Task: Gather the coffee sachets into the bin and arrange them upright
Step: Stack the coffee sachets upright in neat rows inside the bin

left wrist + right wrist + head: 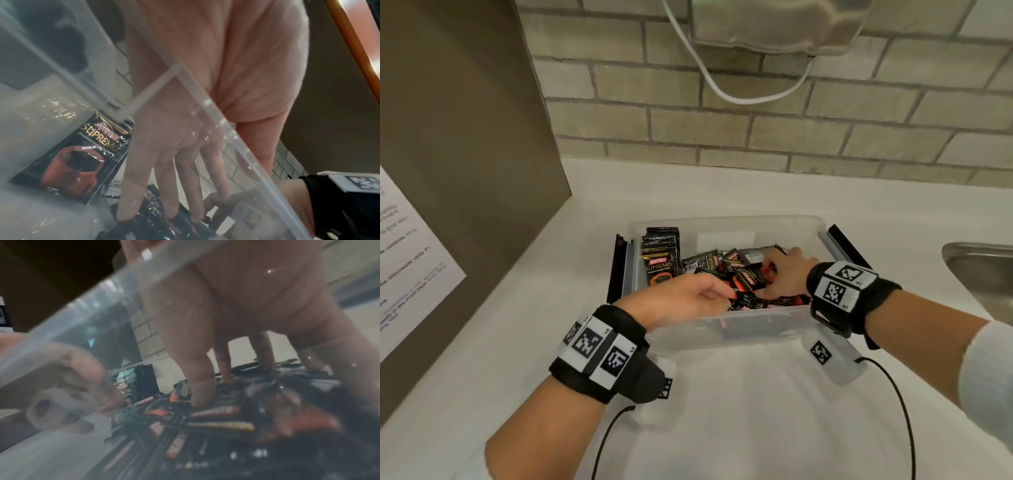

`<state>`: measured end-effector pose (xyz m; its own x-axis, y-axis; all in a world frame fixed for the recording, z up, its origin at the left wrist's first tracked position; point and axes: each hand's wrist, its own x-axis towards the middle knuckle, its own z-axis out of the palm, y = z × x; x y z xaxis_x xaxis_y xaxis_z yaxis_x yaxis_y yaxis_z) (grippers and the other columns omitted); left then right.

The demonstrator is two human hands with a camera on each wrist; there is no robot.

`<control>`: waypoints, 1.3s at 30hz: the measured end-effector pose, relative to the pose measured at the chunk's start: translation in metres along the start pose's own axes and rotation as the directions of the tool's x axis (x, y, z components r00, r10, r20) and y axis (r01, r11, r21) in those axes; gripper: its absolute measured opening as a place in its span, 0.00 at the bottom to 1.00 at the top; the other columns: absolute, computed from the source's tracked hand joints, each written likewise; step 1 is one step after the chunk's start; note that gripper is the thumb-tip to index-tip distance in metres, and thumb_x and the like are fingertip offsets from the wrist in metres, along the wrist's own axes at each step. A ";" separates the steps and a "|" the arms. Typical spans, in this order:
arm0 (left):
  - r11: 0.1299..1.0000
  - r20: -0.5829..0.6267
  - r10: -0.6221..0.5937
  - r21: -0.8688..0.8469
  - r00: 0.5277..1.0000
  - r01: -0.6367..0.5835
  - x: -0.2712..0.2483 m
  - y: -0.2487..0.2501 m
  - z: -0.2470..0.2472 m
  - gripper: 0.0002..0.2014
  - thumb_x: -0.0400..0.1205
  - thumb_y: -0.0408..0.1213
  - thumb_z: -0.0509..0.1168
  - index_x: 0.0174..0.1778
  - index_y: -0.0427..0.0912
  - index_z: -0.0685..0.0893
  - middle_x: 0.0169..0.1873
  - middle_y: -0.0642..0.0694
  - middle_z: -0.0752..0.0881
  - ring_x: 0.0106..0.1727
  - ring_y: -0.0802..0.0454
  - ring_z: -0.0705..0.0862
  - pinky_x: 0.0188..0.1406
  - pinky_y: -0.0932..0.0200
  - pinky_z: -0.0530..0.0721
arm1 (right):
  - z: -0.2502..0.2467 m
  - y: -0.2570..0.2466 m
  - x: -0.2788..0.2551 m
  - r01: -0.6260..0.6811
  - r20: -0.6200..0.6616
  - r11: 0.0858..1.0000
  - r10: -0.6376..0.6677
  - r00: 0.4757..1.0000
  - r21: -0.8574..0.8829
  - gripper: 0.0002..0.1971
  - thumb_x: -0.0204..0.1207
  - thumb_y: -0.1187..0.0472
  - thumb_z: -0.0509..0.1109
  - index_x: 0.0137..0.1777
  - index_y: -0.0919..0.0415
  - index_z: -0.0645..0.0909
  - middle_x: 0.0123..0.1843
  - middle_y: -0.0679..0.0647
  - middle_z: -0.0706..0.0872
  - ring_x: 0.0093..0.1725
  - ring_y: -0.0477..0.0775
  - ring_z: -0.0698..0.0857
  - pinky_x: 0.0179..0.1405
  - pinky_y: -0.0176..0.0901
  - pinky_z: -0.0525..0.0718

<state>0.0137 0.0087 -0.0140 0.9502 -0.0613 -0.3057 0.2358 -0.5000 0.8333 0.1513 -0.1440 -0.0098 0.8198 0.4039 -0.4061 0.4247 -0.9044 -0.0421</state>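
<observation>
Reaching over the near wall of the bin [722,222], I had both hands down among the sachets. The bin stood on the white counter [722,411], with a sink [983,270] off to the right and a brick wall [756,120] behind. At the bin's left end a row of sachets [660,255] stood upright, the front one facing me and reading SUPREMO. A loose pile [726,270] of them lay jumbled across the middle and right of the bin.

My left hand [681,298] hung over the pile's near edge. In the left wrist view its fingers [131,191] ran nearly straight down, tips touching the dark packets, but I could not tell whether they gripped any. My right hand [787,274] sat on the pile close beside it, fingers spread and thumb [197,386] planted on the packets, with a few sachets caught between thumb and fingers. The right wrist view was blurred through the bin wall.
</observation>
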 end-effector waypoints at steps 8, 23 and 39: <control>0.999 0.016 0.010 -0.031 1.000 -0.010 0.002 -0.002 -0.002 0.15 0.81 0.37 0.64 0.64 0.48 0.80 0.60 0.50 0.83 0.64 0.56 0.81 0.68 0.61 0.76 | -0.004 0.004 0.010 -0.029 -0.150 0.997 0.040 0.988 0.074 0.17 0.76 0.62 0.69 0.65 0.64 0.80 0.64 0.60 0.83 0.63 0.60 0.82 0.62 0.46 0.82; 0.885 -0.229 -0.009 -0.455 0.973 -0.099 0.002 0.017 -0.019 0.28 0.83 0.57 0.44 0.75 0.44 0.65 0.68 0.43 0.77 0.61 0.48 0.83 0.65 0.50 0.80 | -0.037 -0.009 -0.033 0.517 -0.475 0.320 -0.205 0.856 0.794 0.10 0.70 0.76 0.72 0.41 0.60 0.86 0.38 0.52 0.88 0.34 0.43 0.87 0.37 0.30 0.86; 0.919 -0.689 -0.035 -0.306 0.724 -0.247 0.009 0.006 -0.026 0.12 0.79 0.28 0.66 0.42 0.53 0.82 0.45 0.52 0.83 0.52 0.49 0.84 0.51 0.57 0.85 | -0.005 -0.027 -0.019 0.232 -0.216 -0.041 0.242 0.946 0.972 0.07 0.79 0.70 0.65 0.51 0.64 0.84 0.37 0.53 0.84 0.33 0.50 0.80 0.24 0.32 0.80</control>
<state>0.0290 0.0274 0.0004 0.8198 0.5687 0.0670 0.0447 -0.1802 0.9826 0.1266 -0.1268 0.0033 0.9613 0.1927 -0.1971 -0.2002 -0.0034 -0.9798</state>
